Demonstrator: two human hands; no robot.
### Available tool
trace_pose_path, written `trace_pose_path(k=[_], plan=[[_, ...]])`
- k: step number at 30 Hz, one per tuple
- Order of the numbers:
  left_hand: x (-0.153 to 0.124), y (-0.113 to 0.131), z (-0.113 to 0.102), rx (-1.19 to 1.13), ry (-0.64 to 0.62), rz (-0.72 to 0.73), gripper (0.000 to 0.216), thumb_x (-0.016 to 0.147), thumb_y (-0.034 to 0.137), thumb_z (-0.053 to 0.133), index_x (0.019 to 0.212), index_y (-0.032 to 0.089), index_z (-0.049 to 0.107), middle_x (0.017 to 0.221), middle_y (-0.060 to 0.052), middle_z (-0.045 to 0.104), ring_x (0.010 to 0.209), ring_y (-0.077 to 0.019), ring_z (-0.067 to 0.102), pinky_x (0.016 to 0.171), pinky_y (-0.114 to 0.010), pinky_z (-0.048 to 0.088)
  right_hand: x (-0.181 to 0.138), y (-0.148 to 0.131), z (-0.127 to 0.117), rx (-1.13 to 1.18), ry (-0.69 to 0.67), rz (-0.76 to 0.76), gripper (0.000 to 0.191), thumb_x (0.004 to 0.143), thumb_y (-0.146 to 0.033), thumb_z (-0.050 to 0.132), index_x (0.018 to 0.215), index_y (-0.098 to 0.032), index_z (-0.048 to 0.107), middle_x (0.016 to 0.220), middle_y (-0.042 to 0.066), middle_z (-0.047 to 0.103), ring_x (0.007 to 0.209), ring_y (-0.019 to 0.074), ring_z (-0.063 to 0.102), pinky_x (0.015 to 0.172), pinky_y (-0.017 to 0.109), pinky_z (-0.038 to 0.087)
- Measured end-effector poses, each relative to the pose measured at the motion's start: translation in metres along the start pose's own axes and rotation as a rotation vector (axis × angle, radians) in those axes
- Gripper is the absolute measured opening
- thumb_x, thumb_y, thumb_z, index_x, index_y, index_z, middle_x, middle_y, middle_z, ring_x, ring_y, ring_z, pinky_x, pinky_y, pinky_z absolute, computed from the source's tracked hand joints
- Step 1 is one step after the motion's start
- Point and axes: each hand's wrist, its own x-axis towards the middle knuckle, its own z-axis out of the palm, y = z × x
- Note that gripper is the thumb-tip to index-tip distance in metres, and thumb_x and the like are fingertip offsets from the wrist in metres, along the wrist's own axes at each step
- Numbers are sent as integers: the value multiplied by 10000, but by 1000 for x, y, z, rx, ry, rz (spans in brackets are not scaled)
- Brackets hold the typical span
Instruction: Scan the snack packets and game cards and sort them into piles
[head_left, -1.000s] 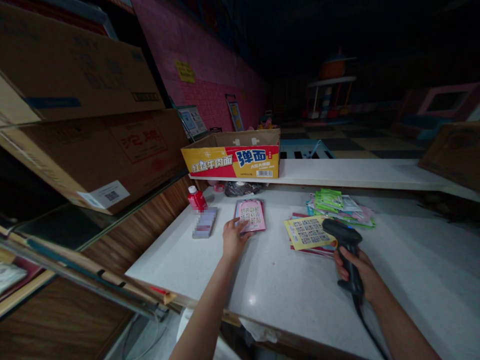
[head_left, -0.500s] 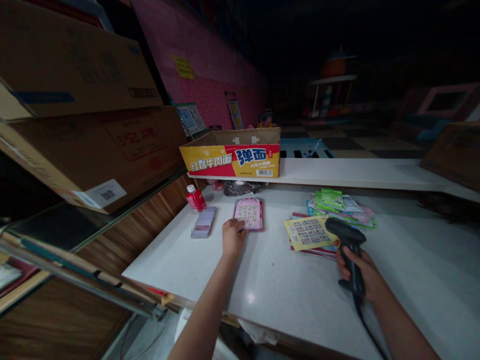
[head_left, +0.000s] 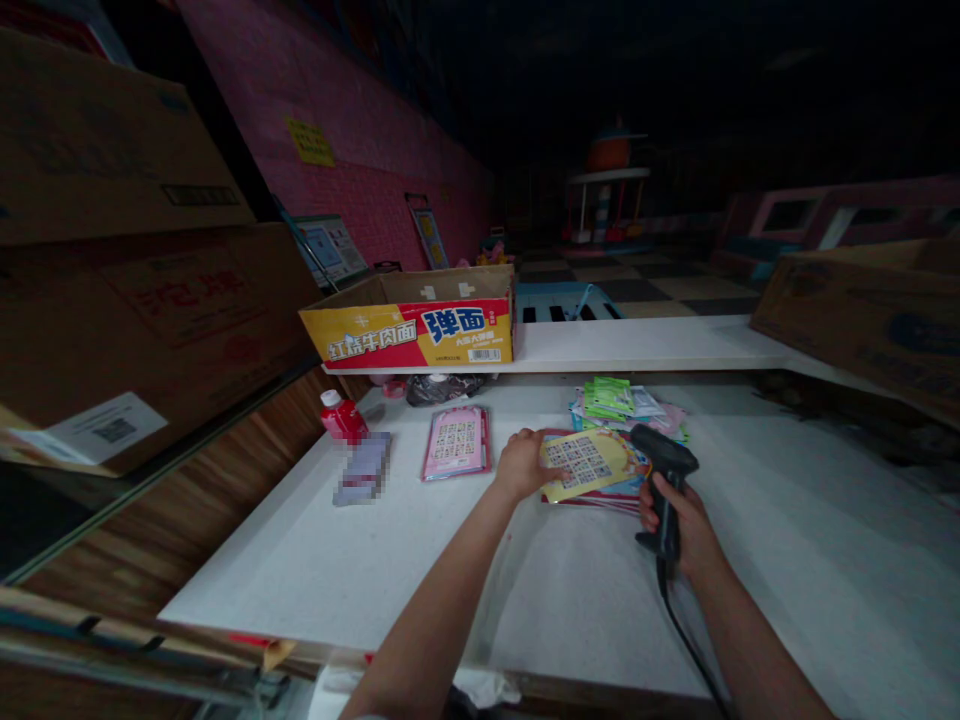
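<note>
My left hand [head_left: 519, 463] rests on the left edge of a yellow sheet of square codes [head_left: 589, 463], fingers curled onto it; the sheet tops a small stack on the white counter [head_left: 420, 560]. A black barcode scanner [head_left: 663, 478] with a cable is gripped in my right hand [head_left: 686, 520], its head just right of the yellow sheet. A pink code sheet [head_left: 457, 441] lies flat to the left of my left hand, apart from it.
Green and pink packets [head_left: 626, 400] lie behind the stack. A red bottle [head_left: 342, 415] and a blurred card stack [head_left: 363, 467] sit at the left. A yellow-red carton [head_left: 412, 320] stands on the raised shelf. Large cardboard boxes [head_left: 142, 300] fill the left.
My left hand left the pink sheet and moved right onto the yellow sheet. The view shifted, and the scanner hand stays beside the stack.
</note>
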Motion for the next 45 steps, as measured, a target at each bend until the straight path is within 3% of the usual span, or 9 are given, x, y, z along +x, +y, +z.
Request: trace_pose_path(k=[3, 8, 12, 16, 19, 21, 28, 37, 45], plan=[[7, 6, 0, 32, -82, -14, 612, 576, 515, 842, 1081, 203, 694, 1004, -119, 661, 986, -305, 625, 872, -348, 483, 2, 0, 0, -6, -17, 6, 390, 649, -444, 855, 782, -216, 568, 556, -43, 571, 380, 87, 458, 331, 197, 385], [13, 5, -1, 3, 0, -43, 659, 443, 438, 910, 1013, 181, 704, 962, -127, 666, 963, -334, 630, 868, -385, 492, 1, -2, 4, -1, 7, 2, 381, 649, -449, 849, 798, -209, 592, 552, -47, 574, 379, 84, 448, 331, 195, 379], [15, -5, -4, -95, -7, -222, 559, 440, 366, 908, 913, 159, 696, 958, -129, 701, 925, -322, 669, 808, -372, 521, 0, -3, 5, 9, 3, 18, 401, 656, -446, 844, 896, -197, 643, 559, -51, 578, 387, 75, 458, 343, 180, 381], [12, -21, -11, -548, -262, -377, 325, 505, 321, 875, 673, 150, 655, 700, -67, 701, 736, -254, 695, 686, -334, 546, 0, -4, 6, -9, -2, 14, 412, 641, -451, 848, 891, -196, 643, 555, -49, 568, 383, 76, 459, 345, 181, 375], [4, -32, -15, -901, -439, -415, 342, 501, 292, 887, 694, 134, 653, 695, -59, 712, 658, -191, 684, 637, -294, 558, -1, -4, 6, -8, -6, 10, 426, 633, -457, 849, 895, -195, 639, 549, -48, 560, 380, 79, 455, 343, 182, 366], [-4, -38, -16, -1037, -454, -436, 407, 489, 293, 907, 753, 133, 642, 745, -75, 729, 660, -185, 694, 615, -286, 571, -1, -5, 7, -8, -7, 10, 433, 632, -462, 850, 900, -195, 637, 549, -48, 558, 377, 79, 450, 341, 184, 363], [-20, -44, -12, -1387, -58, -381, 555, 535, 321, 922, 901, 173, 532, 997, -103, 741, 860, -227, 729, 771, -381, 617, -3, -6, 8, -7, -7, 18, 421, 635, -454, 852, 894, -193, 648, 553, -43, 569, 378, 83, 452, 347, 196, 370], [-7, -33, 33, -1345, 484, -164, 616, 663, 568, 777, 1059, 170, 524, 1179, -145, 682, 1062, -277, 678, 894, -442, 574, -2, 2, 5, -79, -91, 25, 423, 678, -461, 832, 955, -205, 642, 572, -43, 576, 381, 92, 480, 349, 206, 392], [0, -38, 57, -1298, 589, -205, 658, 709, 658, 690, 1118, 181, 492, 1233, -170, 637, 1085, -279, 664, 866, -413, 589, -10, 3, 14, -227, -193, 62, 478, 698, -493, 812, 1038, -209, 634, 561, -47, 575, 361, 85, 459, 328, 188, 358]])
